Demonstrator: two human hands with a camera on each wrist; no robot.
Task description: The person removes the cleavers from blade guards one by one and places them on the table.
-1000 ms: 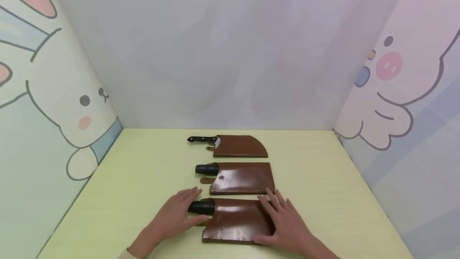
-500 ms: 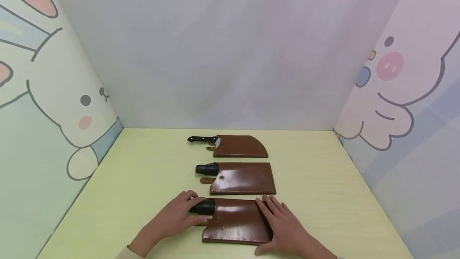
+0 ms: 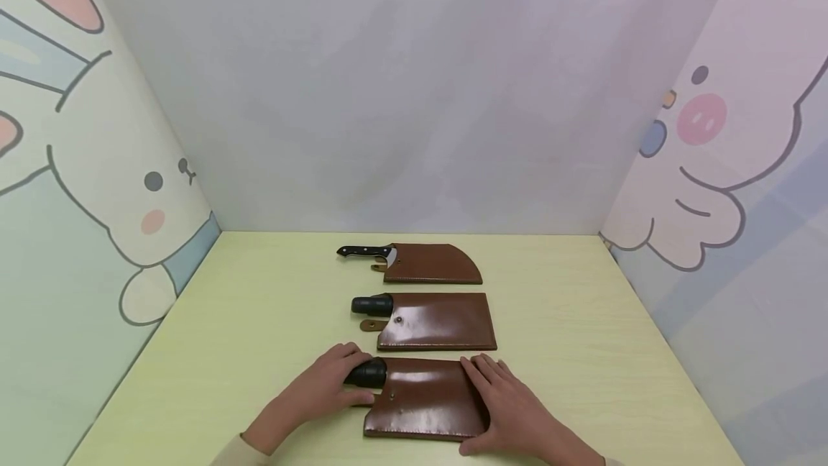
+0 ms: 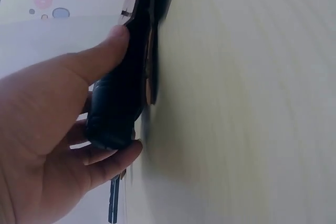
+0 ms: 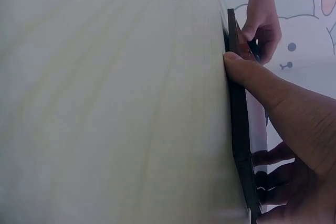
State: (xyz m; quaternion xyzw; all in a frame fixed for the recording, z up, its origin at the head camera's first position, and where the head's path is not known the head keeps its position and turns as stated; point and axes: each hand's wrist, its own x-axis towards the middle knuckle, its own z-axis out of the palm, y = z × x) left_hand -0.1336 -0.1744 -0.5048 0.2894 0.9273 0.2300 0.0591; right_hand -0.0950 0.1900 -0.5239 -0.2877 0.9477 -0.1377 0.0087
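Fingers [image 4: 118,163] of the left hand [image 3: 333,383] curl round the end of a black handle [image 3: 369,373], low in the middle of the frame, with hardly any gap. The right hand [image 3: 507,405] spreads wide across the right end of a brown case [image 3: 427,398]. Its thumb is at the low edge and its fingertips are by the high edge, so it grips the case between them. The handle pokes out of the left end, so the case sits between both hands. Holding both ends probably helps it sit straight on the yellow table [image 3: 582,336].

Just above it lies the middle case [image 3: 446,326], with a black grip [image 3: 371,305] and a strap [image 3: 373,325] sticking out on the left. Higher up is the top case [image 3: 436,265], curved on the right, with a riveted grip [image 3: 364,251]. All three point the same way in a neat row, maybe so they are easy to tell apart.
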